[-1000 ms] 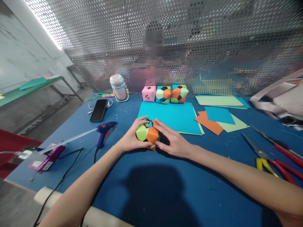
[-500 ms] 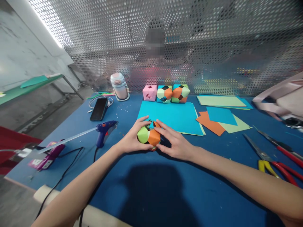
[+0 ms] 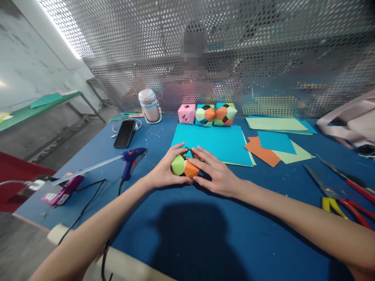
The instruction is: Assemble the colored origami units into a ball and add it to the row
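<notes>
Between my two hands, low over the blue tabletop (image 3: pixel 187 210), is a folded paper ball (image 3: pixel 191 169) with green, orange and blue faces. My left hand (image 3: pixel 166 168) wraps round its left side, thumb below and fingers above. From the right, my right hand (image 3: pixel 218 175) grips it, its fingers covering the upper right faces. Just beyond the hands lies a stack of blue paper (image 3: pixel 212 142). Behind that stand a pink folded paper cube (image 3: pixel 186 114) and two multicoloured paper balls (image 3: pixel 205 115) side by side.
Left of my hands lies a blue glue gun (image 3: pixel 129 162) with a long glue stick and black cord. A phone (image 3: pixel 125 134) and a bottle (image 3: pixel 150 107) sit farther back. Paper pieces (image 3: pixel 265 152) and scissors (image 3: pixel 329 193) lie to the right. A perforated metal panel (image 3: pixel 263 62) stands behind.
My right hand's fingers have slid a little farther left over the paper ball and cover more of its orange top. The left hand keeps its hold. The view has shifted slightly.
</notes>
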A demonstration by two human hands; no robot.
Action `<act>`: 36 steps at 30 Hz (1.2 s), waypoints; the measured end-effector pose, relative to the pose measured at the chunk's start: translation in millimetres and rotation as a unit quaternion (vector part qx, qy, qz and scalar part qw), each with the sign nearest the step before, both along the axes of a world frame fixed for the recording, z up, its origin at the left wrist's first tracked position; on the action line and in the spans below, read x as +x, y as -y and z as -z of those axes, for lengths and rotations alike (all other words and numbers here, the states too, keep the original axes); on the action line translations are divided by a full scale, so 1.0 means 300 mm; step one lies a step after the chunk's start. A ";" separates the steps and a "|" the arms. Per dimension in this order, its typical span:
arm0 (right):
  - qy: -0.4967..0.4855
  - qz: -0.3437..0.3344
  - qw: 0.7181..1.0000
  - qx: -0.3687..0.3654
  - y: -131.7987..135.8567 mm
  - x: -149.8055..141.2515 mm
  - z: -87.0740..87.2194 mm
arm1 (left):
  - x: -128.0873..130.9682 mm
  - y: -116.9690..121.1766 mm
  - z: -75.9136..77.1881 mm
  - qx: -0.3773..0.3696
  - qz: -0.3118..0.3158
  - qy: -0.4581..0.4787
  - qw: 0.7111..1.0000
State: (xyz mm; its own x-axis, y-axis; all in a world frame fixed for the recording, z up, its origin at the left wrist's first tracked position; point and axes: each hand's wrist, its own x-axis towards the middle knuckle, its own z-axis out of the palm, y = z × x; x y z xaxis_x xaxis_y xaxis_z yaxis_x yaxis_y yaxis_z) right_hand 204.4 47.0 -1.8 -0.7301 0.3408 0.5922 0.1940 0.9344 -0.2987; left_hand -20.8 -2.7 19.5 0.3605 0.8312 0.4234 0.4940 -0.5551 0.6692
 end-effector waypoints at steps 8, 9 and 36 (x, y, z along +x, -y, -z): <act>0.035 -0.058 0.997 0.043 -0.030 0.014 -0.024 | 0.014 0.030 -0.004 -0.031 -0.014 0.006 0.999; 0.034 -0.059 0.997 0.048 -0.032 0.016 -0.027 | 0.013 0.036 -0.006 -0.028 -0.013 -0.002 1.000; -0.028 0.054 0.998 -0.011 0.003 -0.132 -0.071 | 0.026 0.127 0.086 -0.073 -0.127 0.006 0.989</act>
